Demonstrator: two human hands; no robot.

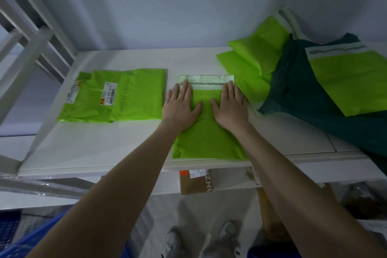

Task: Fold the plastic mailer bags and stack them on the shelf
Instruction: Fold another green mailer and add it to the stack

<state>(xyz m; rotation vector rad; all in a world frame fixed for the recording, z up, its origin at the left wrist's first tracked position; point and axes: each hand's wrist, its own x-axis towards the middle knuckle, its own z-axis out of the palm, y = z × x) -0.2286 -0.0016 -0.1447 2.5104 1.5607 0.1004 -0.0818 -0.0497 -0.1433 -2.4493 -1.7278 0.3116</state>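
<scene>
A lime-green mailer bag [206,138] lies flat in the middle of the white shelf [94,144], its white adhesive flap [206,79] at the far end. My left hand [180,106] and my right hand [229,107] press flat on it side by side, fingers straight and pointing at the flap. To the left lies a stack of folded green mailers [113,96] with shipping labels on top. At the right, several loose green mailers [257,56] lie in a heap with a dark green bag [310,98].
White shelf uprights [31,48] rise at the left. Below the shelf's front edge sits a cardboard box [195,182]. Blue crates [27,234] stand at the lower left, and my shoes [173,243] are on the floor.
</scene>
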